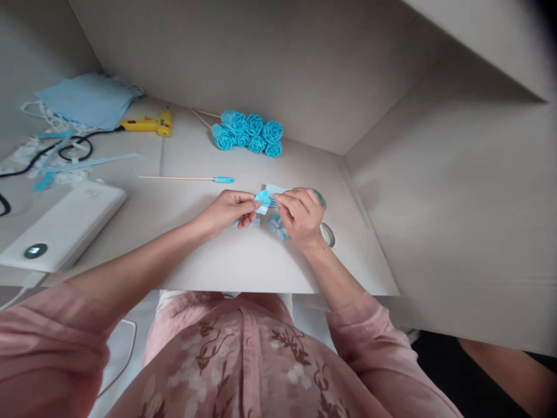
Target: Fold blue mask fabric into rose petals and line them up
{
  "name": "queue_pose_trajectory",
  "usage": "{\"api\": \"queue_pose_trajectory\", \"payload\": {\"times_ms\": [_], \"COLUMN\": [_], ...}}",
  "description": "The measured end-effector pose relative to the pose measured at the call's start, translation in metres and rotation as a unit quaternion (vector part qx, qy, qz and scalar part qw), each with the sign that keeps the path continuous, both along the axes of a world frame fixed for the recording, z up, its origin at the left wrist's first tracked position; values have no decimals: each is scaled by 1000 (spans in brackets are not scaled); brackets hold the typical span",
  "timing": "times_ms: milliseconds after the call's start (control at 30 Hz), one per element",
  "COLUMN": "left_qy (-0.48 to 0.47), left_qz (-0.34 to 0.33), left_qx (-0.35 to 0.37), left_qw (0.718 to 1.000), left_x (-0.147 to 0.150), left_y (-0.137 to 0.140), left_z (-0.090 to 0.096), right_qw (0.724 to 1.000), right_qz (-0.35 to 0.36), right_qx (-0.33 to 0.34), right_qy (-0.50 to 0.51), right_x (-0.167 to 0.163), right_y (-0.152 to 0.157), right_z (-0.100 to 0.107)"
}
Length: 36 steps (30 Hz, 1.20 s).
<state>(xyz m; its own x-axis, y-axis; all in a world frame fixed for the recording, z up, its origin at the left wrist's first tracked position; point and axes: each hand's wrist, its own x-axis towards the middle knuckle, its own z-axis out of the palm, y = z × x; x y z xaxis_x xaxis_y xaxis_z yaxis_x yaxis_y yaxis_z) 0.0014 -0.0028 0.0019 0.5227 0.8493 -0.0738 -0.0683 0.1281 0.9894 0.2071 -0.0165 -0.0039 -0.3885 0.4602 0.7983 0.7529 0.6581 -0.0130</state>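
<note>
My left hand (235,208) pinches a small folded blue piece of thin sheet (263,199) between thumb and fingers, over the middle of the table. Just to its right, my right hand (301,215) has its thumb and fingertips pressed together. Whatever sits in that pinch is too small to make out. Behind the fingers lies a light blue stack of cut pieces (275,189), partly covered. More small folded blue pieces (278,225) rest on the table below the hands. A roll of tape (328,234) lies beside my right wrist, and a green round object (321,199) shows behind its knuckles.
Several blue fabric roses (255,132) on sticks lie at the back. A stick with a blue-wrapped tip (224,180) lies nearer. To the left are a yellow glue gun (150,123), blue face masks (89,100), scraps (56,165) and a white power bank (65,223). Panels enclose the table.
</note>
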Motion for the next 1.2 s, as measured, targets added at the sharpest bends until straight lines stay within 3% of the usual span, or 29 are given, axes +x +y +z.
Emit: {"api": "queue_pose_trajectory", "payload": {"times_ms": [167,433,633,867,967,1100,1200], "left_qy": [1,7,-15,-53,-70,-83,-78], "left_qz": [-3,-8,-5,0,8,35,40], "left_qx": [-5,-9,-24,-59,-89,-110,-101], "left_qw": [1000,1000,1000,997,994,990,991], "left_x": [-1,1,0,0,0,-1,-2], "left_y": [-2,-3,-2,1,3,7,8], "left_z": [4,6,4,0,-1,-6,-7], "right_qw": [998,997,999,999,997,985,969], "right_qz": [46,20,27,36,35,65,96], "right_qx": [10,-77,-16,-9,-45,-145,-228], "right_qy": [30,26,-13,-30,-44,-66,7], "right_x": [0,2,-1,-4,-4,-3,-3], "right_y": [-3,-1,-1,-2,-2,-1,-2], "right_z": [0,-5,-2,-1,-1,1,2]}}
